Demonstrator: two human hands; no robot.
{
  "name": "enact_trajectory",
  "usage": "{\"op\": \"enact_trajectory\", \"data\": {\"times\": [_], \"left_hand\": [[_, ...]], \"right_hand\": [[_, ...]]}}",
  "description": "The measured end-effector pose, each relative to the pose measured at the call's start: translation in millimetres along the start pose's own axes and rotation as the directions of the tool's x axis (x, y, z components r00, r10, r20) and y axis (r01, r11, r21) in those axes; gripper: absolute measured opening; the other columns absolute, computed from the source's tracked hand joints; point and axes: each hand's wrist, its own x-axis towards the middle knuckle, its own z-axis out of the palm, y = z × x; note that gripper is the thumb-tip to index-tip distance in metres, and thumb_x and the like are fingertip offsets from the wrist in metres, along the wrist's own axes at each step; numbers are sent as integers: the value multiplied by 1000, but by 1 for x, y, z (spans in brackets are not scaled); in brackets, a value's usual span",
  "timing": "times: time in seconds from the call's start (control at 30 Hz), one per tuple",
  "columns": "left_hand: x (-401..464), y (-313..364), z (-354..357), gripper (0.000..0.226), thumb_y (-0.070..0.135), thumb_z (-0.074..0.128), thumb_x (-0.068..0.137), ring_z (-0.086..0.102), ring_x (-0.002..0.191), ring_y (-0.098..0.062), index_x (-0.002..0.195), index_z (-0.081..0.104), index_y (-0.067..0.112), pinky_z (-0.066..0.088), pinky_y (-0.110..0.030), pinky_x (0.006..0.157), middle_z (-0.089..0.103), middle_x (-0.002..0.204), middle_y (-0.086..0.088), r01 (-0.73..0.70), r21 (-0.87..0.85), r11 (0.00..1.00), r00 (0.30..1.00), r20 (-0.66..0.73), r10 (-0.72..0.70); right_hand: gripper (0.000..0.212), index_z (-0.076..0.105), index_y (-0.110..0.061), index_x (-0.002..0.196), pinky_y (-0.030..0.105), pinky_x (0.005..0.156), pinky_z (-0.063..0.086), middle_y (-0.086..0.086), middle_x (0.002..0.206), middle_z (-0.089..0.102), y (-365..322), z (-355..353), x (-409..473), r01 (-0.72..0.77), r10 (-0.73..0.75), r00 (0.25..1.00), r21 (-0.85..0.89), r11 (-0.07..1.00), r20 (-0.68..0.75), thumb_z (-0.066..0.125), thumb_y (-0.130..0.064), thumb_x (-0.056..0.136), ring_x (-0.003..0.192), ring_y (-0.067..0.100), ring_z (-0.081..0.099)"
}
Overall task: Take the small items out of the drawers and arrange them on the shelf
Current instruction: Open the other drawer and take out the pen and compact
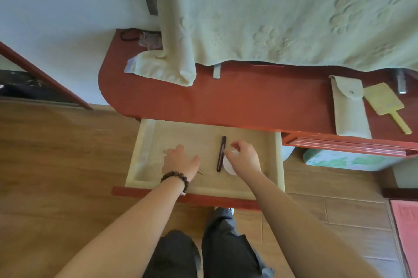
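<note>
head view: looking down at an open drawer pulled out from under a red-brown shelf, with both bare forearms reaching into it
drawer: pale lined inside, red front edge nearest the person, wooden floor on both sides
left hand: palm down on the drawer bottom, fingers curled over something small that cannot be made out; whether it is actually clasped cannot be told
thin stick: a pale sliver showing just beside the left wrist, on the drawer bottom
bracelet: dark beads around the left wrist
right hand: fingers bent, pinching the rim of a white round item that rests low in the drawer
dark comb: long, narrow, lying lengthwise on the drawer bottom between the two hands, touching or just beside the white round item
shelf top: pale fabric pouch with a snap flap at the right, a yellow paddle-shaped piece just beside it, handle pointing toward the shelf's front edge
towel: pale green, embossed flowers, hanging over the back of the shelf, one corner folded onto the shelf at the left
far left corner of shelf: a dark cord and a small clear packet, details blurred
person: dark trousers seen below the drawer
</note>
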Motion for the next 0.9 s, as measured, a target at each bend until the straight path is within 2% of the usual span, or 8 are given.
{"op": "enact_trajectory", "data": {"times": [0.07,0.17,0.23,0.33,0.47,0.63,0.8,0.9], "left_hand": [[10,0,3,51,41,54,88,53,107,-34,127,43,10,50,-40,83,44,127,-16,134,58,989,990,-47,-131],[21,-1,8,52,38,58,86,51,107,-37,125,38,9,45,-39,77,39,126,-18,275,39,961,961,-19,-275],[28,-3,12,53,34,63,85,51,107,-38,124,37,9,47,-39,79,37,128,-18,320,14,947,948,5,-320],[36,-8,16,50,20,68,82,54,103,-38,120,38,11,52,-40,82,36,125,-18,320,-15,947,947,-13,-320],[41,-17,20,38,1,61,83,57,94,-35,113,40,14,55,-41,81,39,120,-16,229,-15,973,971,-69,-229],[45,-29,17,49,-16,49,79,58,81,-33,118,38,12,56,-42,73,36,122,-16,194,-108,975,975,-91,-204],[50,-35,10,50,-12,48,83,58,91,-32,123,33,13,55,-43,76,47,119,-16,207,-151,967,974,-60,-218],[53,-37,6,41,-5,50,85,59,86,-30,120,34,11,52,-39,67,57,108,-16,243,-170,955,967,-32,-252]], "right_hand": [[47,51,-13,127,36,93,43,8,130,48,-3,6,18,8,-2,999,-141,990,46,56,-41,90,124,25,42],[61,41,-8,134,42,97,42,13,135,45,-9,17,34,22,22,991,-331,943,130,54,-47,90,127,32,38],[71,34,-6,139,43,100,41,14,139,44,-10,25,41,13,54,987,-404,915,154,55,-51,88,130,33,36],[73,34,-7,140,43,103,40,13,140,43,-11,35,47,-19,92,987,-466,885,134,57,-52,87,132,33,34],[63,40,-8,134,43,105,36,13,135,49,-13,46,48,-52,124,987,-535,843,99,57,-48,89,129,32,38],[39,51,-9,121,41,101,32,10,122,59,-16,59,43,-55,104,993,-566,822,54,51,-37,94,119,30,47],[23,54,-11,109,39,96,32,8,107,66,-21,66,41,-77,97,995,-525,847,11,49,-26,93,106,28,55],[15,53,-13,101,38,94,32,5,97,65,-27,67,36,-38,54,998,-473,880,20,48,-24,92,99,27,56]]}}
